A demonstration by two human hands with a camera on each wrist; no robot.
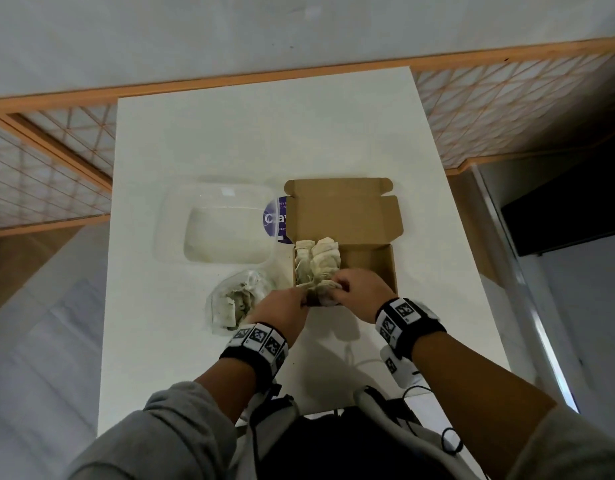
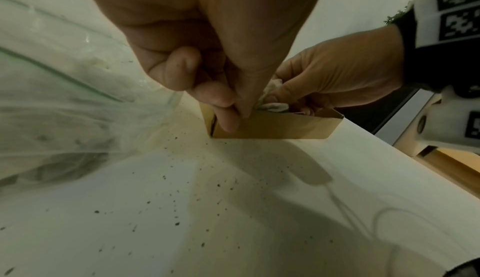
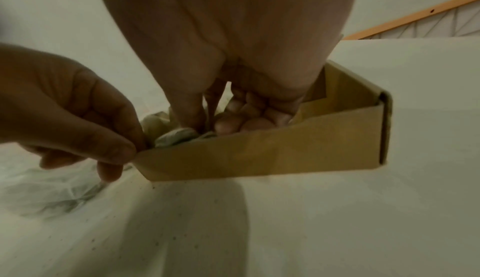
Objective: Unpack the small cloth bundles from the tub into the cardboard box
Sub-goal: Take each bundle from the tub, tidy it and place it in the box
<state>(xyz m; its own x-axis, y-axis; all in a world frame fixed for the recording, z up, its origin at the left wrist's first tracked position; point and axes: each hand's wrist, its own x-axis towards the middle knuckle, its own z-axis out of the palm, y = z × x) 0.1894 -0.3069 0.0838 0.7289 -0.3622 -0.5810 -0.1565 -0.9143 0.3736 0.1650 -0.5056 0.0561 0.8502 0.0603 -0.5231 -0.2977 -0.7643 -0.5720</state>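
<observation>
while both hands work at the near end of the box, the scene reads as follows:
bundle in hand: a pale cloth bundle (image 1: 321, 295) sits at the near left corner of the cardboard box (image 1: 375, 261), half over the front wall, probably being tucked down into line.
bundles already packed: two more bundles (image 1: 316, 259) lie side by side along the left of the box, pushed to the far end, which leaves the right half bare for later ones.
right hand: the right hand (image 1: 363, 292) reaches over the front wall with fingers (image 3: 231, 126) curled down on the bundle, pinching it from above.
left hand: the left hand (image 1: 282, 308) pinches the near left corner of the box and the edge of the cloth there; whether it holds card, cloth or both cannot be told. it seems to steady the light box against the push.
box lid: the flap stands open at the back, out of the way.
plastic bag: a crumpled clear bag (image 1: 235, 306) with more bundles lies just left of the box, within easy reach.
tub: the clear tub (image 1: 226, 233) stands further back on the left, seemingly empty.
table: the white table (image 1: 264, 140) bears dark crumbs near the bag.
</observation>
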